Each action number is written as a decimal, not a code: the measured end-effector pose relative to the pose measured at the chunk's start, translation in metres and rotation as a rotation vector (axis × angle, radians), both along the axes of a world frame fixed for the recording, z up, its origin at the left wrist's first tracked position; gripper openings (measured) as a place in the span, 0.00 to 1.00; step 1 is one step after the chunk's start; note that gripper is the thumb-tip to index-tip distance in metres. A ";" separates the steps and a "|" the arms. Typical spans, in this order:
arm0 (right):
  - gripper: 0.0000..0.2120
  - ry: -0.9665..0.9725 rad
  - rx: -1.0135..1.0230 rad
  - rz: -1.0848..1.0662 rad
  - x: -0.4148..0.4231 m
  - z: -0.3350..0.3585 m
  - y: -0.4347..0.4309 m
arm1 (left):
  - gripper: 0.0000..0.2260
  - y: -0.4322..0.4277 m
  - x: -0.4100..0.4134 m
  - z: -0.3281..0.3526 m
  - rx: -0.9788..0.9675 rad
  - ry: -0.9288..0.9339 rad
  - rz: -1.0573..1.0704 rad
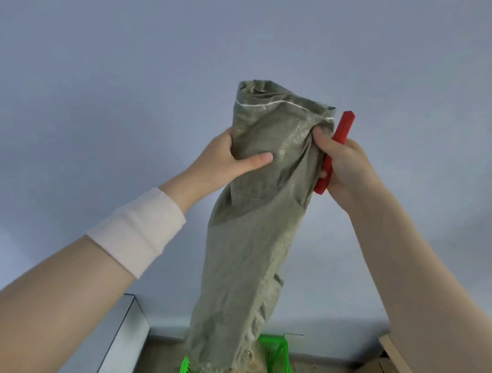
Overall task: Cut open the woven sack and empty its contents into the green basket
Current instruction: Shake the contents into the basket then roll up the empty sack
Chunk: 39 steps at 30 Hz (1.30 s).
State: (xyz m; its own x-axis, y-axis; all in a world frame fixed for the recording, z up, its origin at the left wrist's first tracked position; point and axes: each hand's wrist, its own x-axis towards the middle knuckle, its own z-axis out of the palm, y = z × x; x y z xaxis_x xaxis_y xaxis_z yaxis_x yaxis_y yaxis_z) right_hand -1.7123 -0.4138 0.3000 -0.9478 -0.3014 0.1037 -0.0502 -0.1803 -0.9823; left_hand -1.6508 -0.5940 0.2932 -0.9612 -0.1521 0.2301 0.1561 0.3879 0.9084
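A grey-green woven sack (248,242) hangs upside down in the middle of the view, its sewn end up and its frayed cut end down. My left hand (226,157) grips the sack's upper left side, thumb across the cloth. My right hand (344,162) pinches the sack's upper right edge and also holds a red utility knife (338,136) against the palm. The sack's open end sits over the green basket (279,354) at the bottom, where brown pieces show at the mouth. Most of the basket is hidden by the sack.
A plain pale wall fills the background. A grey cabinet or box edge (129,322) stands at the lower left. Cardboard boxes (392,364) lie at the lower right on the wooden floor.
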 end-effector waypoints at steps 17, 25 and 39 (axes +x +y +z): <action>0.17 -0.215 0.166 -0.088 -0.005 -0.048 -0.008 | 0.46 0.007 0.031 -0.059 -0.294 0.033 -0.017; 0.23 0.331 0.478 0.000 0.020 -0.075 0.004 | 0.08 -0.010 0.014 -0.079 -0.585 0.174 0.150; 0.13 -0.525 0.288 0.114 0.007 -0.114 0.006 | 0.47 0.018 0.030 -0.156 -1.226 0.337 -0.028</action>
State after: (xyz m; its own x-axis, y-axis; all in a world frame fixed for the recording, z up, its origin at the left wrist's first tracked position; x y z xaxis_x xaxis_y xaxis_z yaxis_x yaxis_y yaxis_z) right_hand -1.7057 -0.4074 0.1859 -0.8107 -0.3503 -0.4691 0.4578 0.1201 -0.8809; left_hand -1.6209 -0.5763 0.1369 -0.8274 0.3520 0.4377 0.3298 0.9352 -0.1287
